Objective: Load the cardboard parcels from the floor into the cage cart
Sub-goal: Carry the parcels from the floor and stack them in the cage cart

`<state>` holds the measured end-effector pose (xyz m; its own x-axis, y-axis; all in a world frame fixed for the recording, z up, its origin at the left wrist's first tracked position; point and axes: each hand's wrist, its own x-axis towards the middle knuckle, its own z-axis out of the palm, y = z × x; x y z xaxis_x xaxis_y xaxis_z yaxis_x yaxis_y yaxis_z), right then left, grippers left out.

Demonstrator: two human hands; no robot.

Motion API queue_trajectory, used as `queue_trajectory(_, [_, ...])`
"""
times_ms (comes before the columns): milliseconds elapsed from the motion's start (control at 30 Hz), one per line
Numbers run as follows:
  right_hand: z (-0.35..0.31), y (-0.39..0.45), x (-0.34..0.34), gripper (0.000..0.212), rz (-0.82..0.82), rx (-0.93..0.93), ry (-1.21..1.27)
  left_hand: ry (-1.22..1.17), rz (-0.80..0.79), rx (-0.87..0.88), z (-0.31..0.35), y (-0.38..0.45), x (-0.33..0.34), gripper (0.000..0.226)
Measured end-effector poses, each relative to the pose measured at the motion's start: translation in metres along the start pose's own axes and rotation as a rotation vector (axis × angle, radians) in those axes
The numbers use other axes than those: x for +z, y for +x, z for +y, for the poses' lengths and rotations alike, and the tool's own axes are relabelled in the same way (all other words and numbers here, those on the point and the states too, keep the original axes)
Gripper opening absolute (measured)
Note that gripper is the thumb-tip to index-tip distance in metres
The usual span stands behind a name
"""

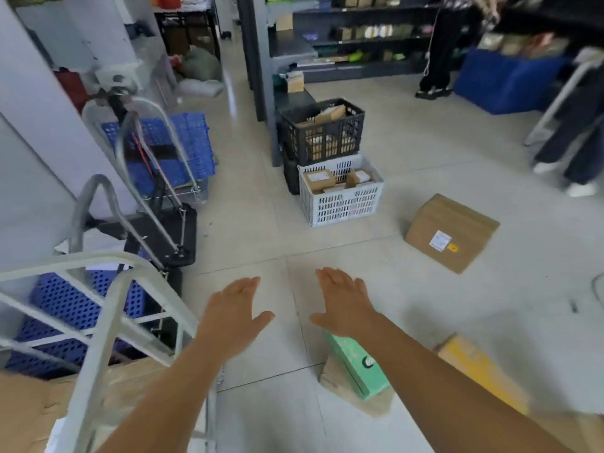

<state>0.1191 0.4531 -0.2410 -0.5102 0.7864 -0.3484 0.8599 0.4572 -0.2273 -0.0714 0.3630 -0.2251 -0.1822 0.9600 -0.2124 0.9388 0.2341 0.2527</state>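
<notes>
Both hands, left hand (233,313) and right hand (343,302), are hanging flat-fingered and empty; cardboard's sitting in the cage cart (98,322) already, brown parcel (452,232) and others waiting on the floor.

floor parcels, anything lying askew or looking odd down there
Yes. The brown parcel sits alone on the open floor, turned at an angle to the tile lines. Nearer, a green box lies skewed on top of a cardboard parcel. No visible damage or spills.

Black crate (322,132) behind white crate (341,194); blue bin (505,81) far right
</notes>
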Motion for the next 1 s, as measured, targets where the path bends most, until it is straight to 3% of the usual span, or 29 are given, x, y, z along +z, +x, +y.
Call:
queue_trajectory(367, [0.149,-0.074,0.001,0.090,0.115,0.342,0.045,0.055,-0.094,0.342,0.152,0.055,0.037,0.071])
queue_trajectory(1000, [0.245,-0.261,0.053,0.084,0.259,1.009,0.315,0.194,-0.308,0.947,0.361,0.038,0.105,0.071])
